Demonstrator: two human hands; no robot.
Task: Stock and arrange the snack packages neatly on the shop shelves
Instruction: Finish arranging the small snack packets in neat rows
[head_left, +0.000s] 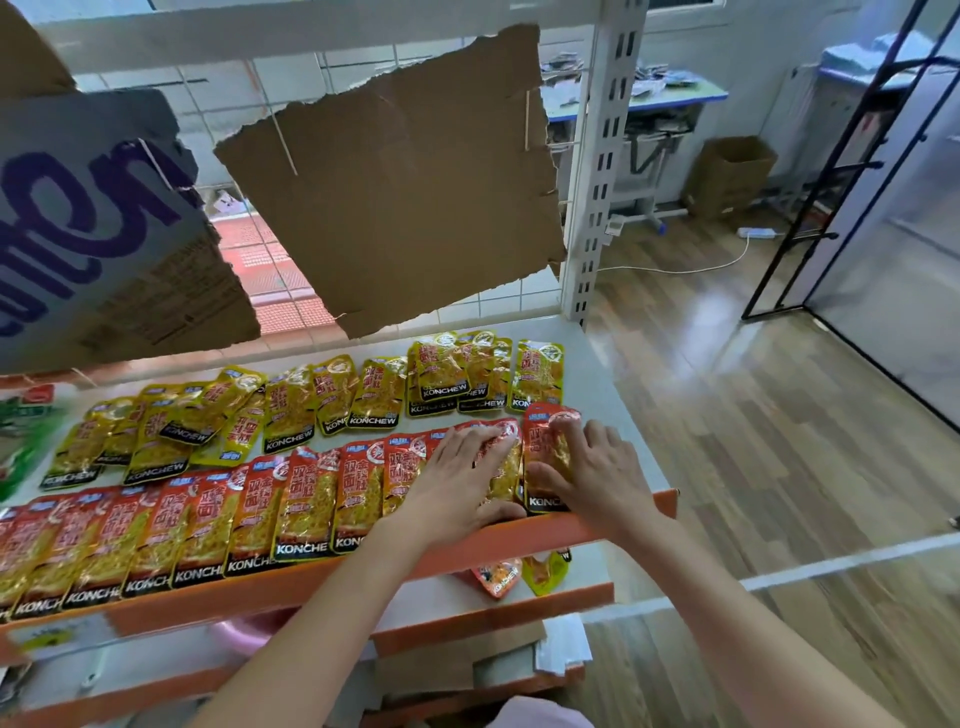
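Your left hand (457, 483) lies flat, fingers straight, on a red packet (501, 462) — your right hand (592, 473) presses the end packet (545, 457), gripping nothing. Slide both square against the orange shelf lip (597, 525), edges just overlapping.

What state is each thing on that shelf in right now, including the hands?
Red packets: flat, overlapping in the front row.
Yellow packets: flat, back row, messier at left.
Left hand: fingers straight, pressing red packets.
Right hand: pressing the end red packet.
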